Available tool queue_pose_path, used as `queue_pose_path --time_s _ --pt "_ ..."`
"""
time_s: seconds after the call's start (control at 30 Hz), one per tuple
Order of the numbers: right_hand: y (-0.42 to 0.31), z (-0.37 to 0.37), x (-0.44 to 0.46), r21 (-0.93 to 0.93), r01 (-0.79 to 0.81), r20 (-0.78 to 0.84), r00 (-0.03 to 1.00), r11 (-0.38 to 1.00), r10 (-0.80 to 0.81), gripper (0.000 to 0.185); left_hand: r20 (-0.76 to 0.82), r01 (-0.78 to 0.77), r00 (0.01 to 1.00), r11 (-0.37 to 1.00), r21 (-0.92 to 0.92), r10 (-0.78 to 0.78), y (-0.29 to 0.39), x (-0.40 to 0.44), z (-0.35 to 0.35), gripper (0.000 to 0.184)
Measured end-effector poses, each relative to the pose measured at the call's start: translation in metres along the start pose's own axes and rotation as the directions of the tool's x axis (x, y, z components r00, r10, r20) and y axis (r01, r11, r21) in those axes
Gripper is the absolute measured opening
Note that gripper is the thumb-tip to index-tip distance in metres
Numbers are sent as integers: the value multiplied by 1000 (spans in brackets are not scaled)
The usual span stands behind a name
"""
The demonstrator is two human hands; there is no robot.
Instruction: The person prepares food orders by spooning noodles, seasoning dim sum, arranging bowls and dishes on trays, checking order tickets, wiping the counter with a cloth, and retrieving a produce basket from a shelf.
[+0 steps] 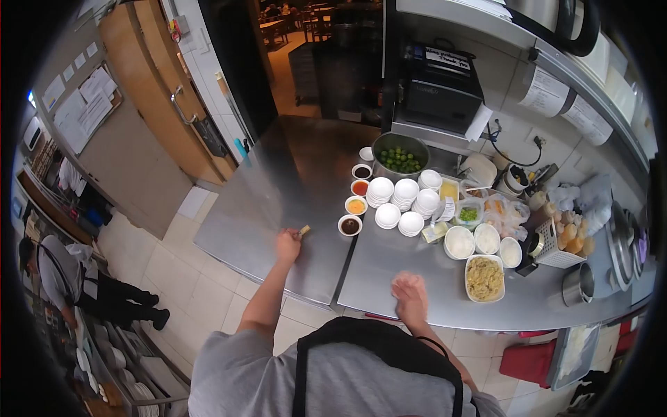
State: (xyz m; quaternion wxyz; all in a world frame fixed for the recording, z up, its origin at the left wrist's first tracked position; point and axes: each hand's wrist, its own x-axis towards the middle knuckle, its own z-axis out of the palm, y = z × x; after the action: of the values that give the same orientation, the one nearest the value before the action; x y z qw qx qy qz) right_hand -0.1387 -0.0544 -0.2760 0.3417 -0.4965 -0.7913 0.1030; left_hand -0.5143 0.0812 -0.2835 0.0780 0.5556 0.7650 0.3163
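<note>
Stainless-steel surface (243, 219), left of the dark seam (345, 271): left hand (288, 244) is reaching out over it. Its fingers are forming a narrow pinch and appear to be holding a small yellowish piece (305, 229); material, cannot tell. The piece is sitting at the fingertips, inward of the near edge and to the left of the bowl of brown sauce (350, 235), with bare steel lying between.

Right hand (410, 290) is hovering by the near edge of the right-hand surface (375, 278), fingers loosely curling; it seems to be wearing a thin clear glove. Whether it is holding anything, cannot tell.

Surroundings: four filled sauce bowls (352, 188) are standing in a line; stacked white saucers (380, 187) are crowding beside them, nearer than the metal pot (403, 139) of green citrus fruit (399, 160). An open tub (485, 300) of pale yellow mixture is sitting to the right of the right hand.

Handling, judged: a light, steady pinch is probably serving best, the piece looking small and perhaps soft. Low, level movement over bare steel is seeming safer than reaching across open sauces, where a brushing wrist could be tipping a bowl.
</note>
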Motion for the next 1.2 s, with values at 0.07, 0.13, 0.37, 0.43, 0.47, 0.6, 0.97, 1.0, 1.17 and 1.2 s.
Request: queue_pose_path --time_s 0.07,0.13,0.37,0.43,0.47,0.6,0.97,1.0,1.17,1.2 --pt "-10 4 21 261 -113 103 991 959 88 35 88 4 996 965 -262 19 5 -5 5 19" --pt "-21 -2 43 490 -228 223 966 842 132 32 154 16 987 932 -363 43 37 -22 -10 20" --pt "-41 -36 69 345 -215 145 974 914 174 30 505 135 831 798 -587 231 99 -69 -20 20" --pt "-34 -21 54 5 -31 125 992 1000 30 35 600 145 746 811 -567 287 107 -83 -14 22" --pt "-28 1 40 -169 -43 119 991 985 64 40 542 34 780 844 -535 312 112 -92 -12 20" --pt "-28 14 19 -370 -22 75 996 929 53 51 484 -102 780 844 -526 396 132 -98 0 21" --pt "42 -54 -62 -407 -345 -250 933 845 261 36 243 -271 808 705 -656 537 162 -79 39 17" --pt "53 -66 -79 -402 -401 -334 901 823 277 33 242 -279 798 694 -664 551 159 -83 40 17" --pt "107 -129 -159 667 -174 -612 426 724 666 18 722 55 589 873 -484 363 152 -93 37 14" --pt "118 -140 -178 680 -60 -671 350 730 654 18 728 25 563 873 -487 390 155 -93 36 14"
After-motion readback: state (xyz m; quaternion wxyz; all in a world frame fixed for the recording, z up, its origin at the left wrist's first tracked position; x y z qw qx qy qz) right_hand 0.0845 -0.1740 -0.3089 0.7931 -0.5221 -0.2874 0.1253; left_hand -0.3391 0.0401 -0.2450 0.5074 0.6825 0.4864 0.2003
